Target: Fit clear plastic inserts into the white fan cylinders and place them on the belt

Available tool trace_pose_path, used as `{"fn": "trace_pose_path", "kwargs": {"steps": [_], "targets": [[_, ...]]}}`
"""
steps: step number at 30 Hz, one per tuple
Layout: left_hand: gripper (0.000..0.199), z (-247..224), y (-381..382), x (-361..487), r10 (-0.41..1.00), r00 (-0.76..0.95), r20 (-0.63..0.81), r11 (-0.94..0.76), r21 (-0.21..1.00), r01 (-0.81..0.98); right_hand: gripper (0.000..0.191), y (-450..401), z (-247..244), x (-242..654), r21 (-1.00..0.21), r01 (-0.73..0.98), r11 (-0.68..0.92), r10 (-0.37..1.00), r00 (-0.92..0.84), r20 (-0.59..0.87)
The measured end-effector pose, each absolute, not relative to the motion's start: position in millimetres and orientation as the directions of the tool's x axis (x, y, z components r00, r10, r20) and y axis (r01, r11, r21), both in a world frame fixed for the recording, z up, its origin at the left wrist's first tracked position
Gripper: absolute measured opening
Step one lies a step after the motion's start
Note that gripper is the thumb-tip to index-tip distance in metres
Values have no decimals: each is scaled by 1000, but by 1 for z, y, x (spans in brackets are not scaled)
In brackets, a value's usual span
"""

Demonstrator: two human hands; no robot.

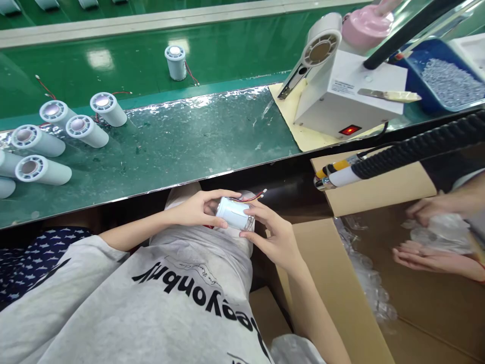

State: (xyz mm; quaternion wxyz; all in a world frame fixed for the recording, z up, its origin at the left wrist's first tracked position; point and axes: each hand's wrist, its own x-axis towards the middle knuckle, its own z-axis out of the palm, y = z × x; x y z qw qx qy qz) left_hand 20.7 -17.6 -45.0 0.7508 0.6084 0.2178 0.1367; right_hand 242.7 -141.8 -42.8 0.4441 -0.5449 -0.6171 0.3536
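Observation:
Over my lap I hold a light blue cylindrical housing (232, 213) on its side, with thin red, yellow and dark wires (252, 197) running along its top to a small white plug. My left hand (202, 208) is closed round its left end, thumb below and fingers above. At the other end, the fingers and thumb of my right hand (271, 230) grip it by its clear or metallic-looking rim; I cannot make out that end's detail. More housings of the same kind (88, 132) stand on the green bench at the left, and one (176, 64) stands farther back on the green belt.
A white box-shaped device (350, 96) with a lit red switch stands on the bench at right, beside a blue tray (428, 96) of pellets. A black ribbed hose (413, 146) crosses below. Another person's hands (435, 258) hold clear plastic pieces over an open carton (341, 298).

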Motion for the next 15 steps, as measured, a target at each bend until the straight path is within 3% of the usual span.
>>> {"fn": "trace_pose_path", "kwargs": {"steps": [6, 15], "targets": [[71, -36, -13, 20, 425, 904, 47, -64, 998, -22, 43, -146, -36, 243, -987, 161, 22, 1000, 10, 24], [74, -31, -13, 17, 374, 915, 150, -207, 975, -75, 51, -148, -31, 242, -992, 17, -125, 992, 21, -124]]}}
